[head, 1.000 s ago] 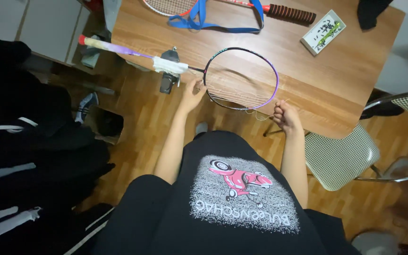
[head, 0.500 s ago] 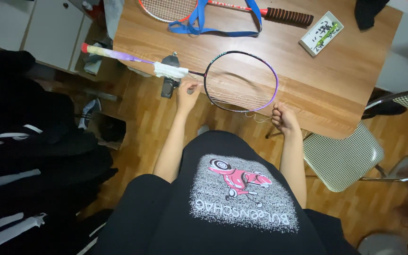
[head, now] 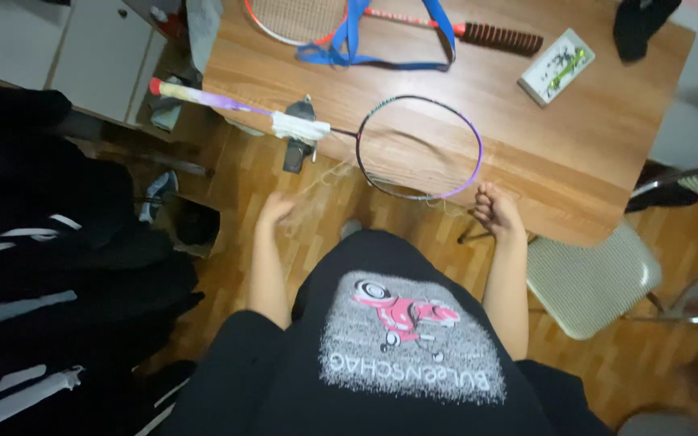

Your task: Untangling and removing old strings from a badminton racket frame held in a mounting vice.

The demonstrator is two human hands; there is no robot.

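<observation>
Person restringing a purple-framed badminton racket point(head: 420, 147) lying at the near table point(head: 559, 153) edge.
Left hand point(head: 275, 211) off the table, fingers pinching a loose string point(head: 321, 179) running from the frame; right hand point(head: 494, 210) fisted at the table edge, seemingly gripping string; second racket point(head: 300, 16) beyond.

Worktop point(head: 559, 153): wood-grain, smooth, satin sheen. Racket point(head: 420, 147) on it: thin glossy frame, black going purple at 3 o'clock; fine pale string point(head: 317, 182) runs off it at 8 o'clock toward left hand point(head: 275, 211). Handle point(head: 203, 97) wrapped in matt tape, white cloth-like wad at its inner end. Second racket at 12 o'clock: ribbed rubbery grip point(head: 502, 35), blue woven strap point(head: 381, 48). Chair point(head: 587, 274) at 4 o'clock: perforated mesh seat, chromed metal tube. Floor point(head: 244, 186): wood parquet.
</observation>
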